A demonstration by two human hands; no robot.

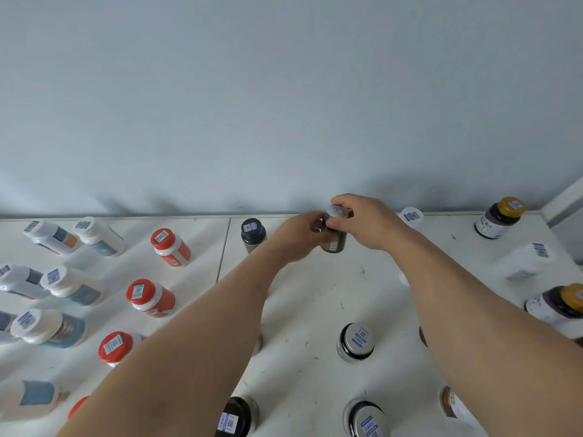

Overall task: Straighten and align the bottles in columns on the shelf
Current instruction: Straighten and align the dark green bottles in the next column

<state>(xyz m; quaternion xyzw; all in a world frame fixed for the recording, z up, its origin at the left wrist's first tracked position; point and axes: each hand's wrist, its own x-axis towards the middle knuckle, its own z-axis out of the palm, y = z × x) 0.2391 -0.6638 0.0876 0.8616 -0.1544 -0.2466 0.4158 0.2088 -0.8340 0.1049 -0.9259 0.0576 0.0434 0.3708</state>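
A dark bottle with a silver cap (336, 234) stands at the back of the white shelf (309, 288), close to the wall. My left hand (299, 236) grips its body from the left. My right hand (367, 223) curls over its cap and right side. Two more silver-capped dark bottles (356, 342) (366, 419) stand in a line in front of it. A black-capped bottle (253, 233) stands just to the left of my left hand.
Orange-capped bottles (170, 246) and white-capped bottles (97, 236) stand in rows on the left. At right are gold-capped dark bottles (501, 217), white bottles (525, 263) and a brown bottle (454, 405). Another black-capped bottle (236, 417) stands at the front. The grey wall (284, 105) rises behind the shelf.
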